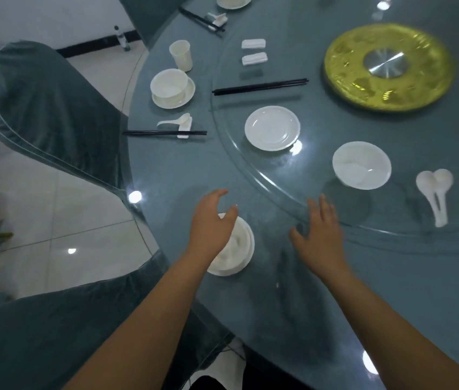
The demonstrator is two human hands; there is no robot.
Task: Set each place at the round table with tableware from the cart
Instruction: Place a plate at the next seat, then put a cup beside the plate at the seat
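A white bowl on a saucer [241, 246] sits near the table's front edge, partly hidden by my left hand [211, 228], which hovers over it with relaxed fingers and holds nothing. My right hand [319, 237] is spread flat just above the table, empty. On the glass turntable [279, 181] lie a white plate [272, 128], a white bowl [362, 165], two white spoons [435, 190], black chopsticks [260, 87] and two white rests [253, 51]. To the left a place holds a bowl on a saucer [172, 88], a cup [181, 55], a spoon [176, 121] and chopsticks [165, 133].
A gold disc [388, 66] marks the turntable's centre. Grey-covered chairs stand at the left [45, 108] and front left [53, 339]. Another place setting [217, 19] lies at the far edge. A bottle [122, 38] stands on the tiled floor.
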